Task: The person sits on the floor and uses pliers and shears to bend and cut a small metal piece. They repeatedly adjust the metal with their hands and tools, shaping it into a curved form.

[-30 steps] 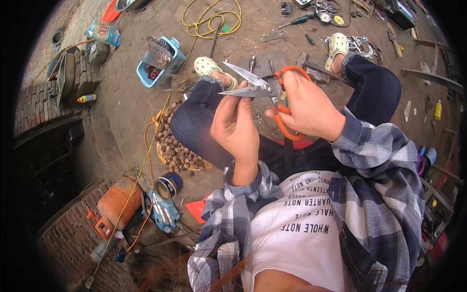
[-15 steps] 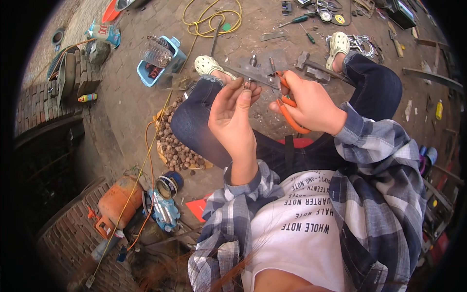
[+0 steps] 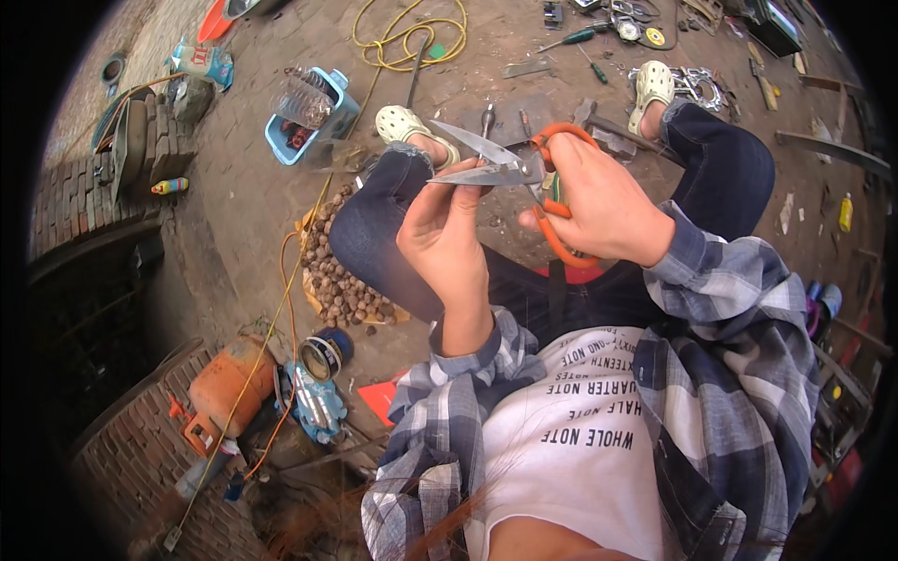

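My right hand [image 3: 603, 196] is closed round the orange handles of a pair of scissors [image 3: 529, 170]. Their grey blades are spread apart and point left, across the fingertips of my left hand [image 3: 449, 238]. Its thumb and fingers are pinched together; the blades hide most of what is between them, a small piece too covered to name. Both hands are held up in front of my bent knees. On the ground beyond them lie a hammer [image 3: 587, 114] and a small dark pointed tool [image 3: 488, 119].
Left of my knee is a heap of brown walnut-like balls [image 3: 346, 285]. A blue basket [image 3: 279, 150] with plastic bottles stands farther left, near a coiled yellow hose [image 3: 462, 28]. An orange gas cylinder [image 3: 232, 385] and a round tin [image 3: 327, 353] are at lower left.
The scissors have swung up and left, their blades now spread over my left fingertips and covering the small piece pinched there. My left hand has barely moved.
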Available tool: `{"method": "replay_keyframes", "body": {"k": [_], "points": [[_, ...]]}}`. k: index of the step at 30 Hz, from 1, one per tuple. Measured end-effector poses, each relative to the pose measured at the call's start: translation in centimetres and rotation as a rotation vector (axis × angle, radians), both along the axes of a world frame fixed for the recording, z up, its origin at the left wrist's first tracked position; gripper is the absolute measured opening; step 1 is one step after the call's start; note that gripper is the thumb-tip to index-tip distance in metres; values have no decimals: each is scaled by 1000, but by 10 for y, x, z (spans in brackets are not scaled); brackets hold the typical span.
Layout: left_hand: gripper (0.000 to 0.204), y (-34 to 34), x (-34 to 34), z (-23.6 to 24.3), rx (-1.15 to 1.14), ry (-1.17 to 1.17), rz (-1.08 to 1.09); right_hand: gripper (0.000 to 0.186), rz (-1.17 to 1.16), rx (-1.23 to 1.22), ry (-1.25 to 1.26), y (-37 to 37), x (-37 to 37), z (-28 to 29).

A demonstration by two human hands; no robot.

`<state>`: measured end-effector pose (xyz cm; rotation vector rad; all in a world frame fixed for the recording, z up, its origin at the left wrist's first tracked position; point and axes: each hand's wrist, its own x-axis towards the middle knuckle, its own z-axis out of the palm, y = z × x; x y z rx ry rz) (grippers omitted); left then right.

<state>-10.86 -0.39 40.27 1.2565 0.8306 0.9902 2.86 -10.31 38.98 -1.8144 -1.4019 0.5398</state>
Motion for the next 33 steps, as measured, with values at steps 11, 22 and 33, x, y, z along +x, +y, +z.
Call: {"method": "replay_keyframes", "body": {"k": [11, 22, 33], "points": [[16, -2, 1, -3, 21, -14, 42, 54, 12, -217, -44, 4, -2, -8], [17, 1, 3, -1, -20, -88, -16, 58, -11, 80, -33, 6, 4, 2], [17, 2, -4, -3, 70, 18, 41, 66, 73, 23, -64, 5, 4, 9]]}}
